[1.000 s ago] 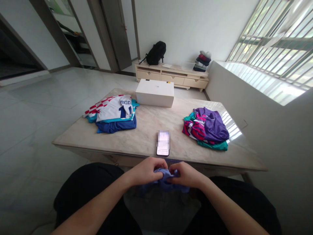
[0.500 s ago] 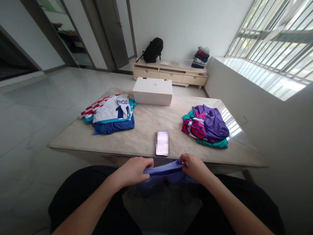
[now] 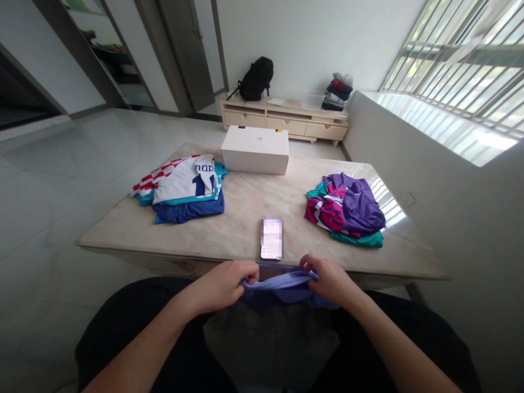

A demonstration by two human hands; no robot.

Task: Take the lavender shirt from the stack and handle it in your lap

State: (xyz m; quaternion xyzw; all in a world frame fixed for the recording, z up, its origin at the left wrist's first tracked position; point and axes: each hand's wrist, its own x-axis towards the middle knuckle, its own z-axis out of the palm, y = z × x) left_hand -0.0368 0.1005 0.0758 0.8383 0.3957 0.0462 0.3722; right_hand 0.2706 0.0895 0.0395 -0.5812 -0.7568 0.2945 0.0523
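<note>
A blue-violet garment [image 3: 282, 286] is stretched between my hands in front of the table edge, over my lap. My left hand [image 3: 237, 278] is closed on its left end. At the other end, my right hand [image 3: 325, 277] pinches the cloth between thumb and fingers. The garment's lower part hangs in shadow, so its exact kind does not show. Just beyond it, a phone [image 3: 272, 238] with a lit, blurred screen lies near the table's front edge.
On the marble table [image 3: 245, 218] lie piled jerseys [image 3: 186, 188] at left and folded sports clothes [image 3: 347, 210] at right. A white box [image 3: 256, 153] stands at the back. Behind, a low cabinet [image 3: 282, 123] bears a black backpack [image 3: 257, 79] and stacked clothes [image 3: 338, 93].
The garment's upper edge has shifted and sags slightly more between my hands. Both hands keep their hold with small finger movements. The view has tilted slightly.
</note>
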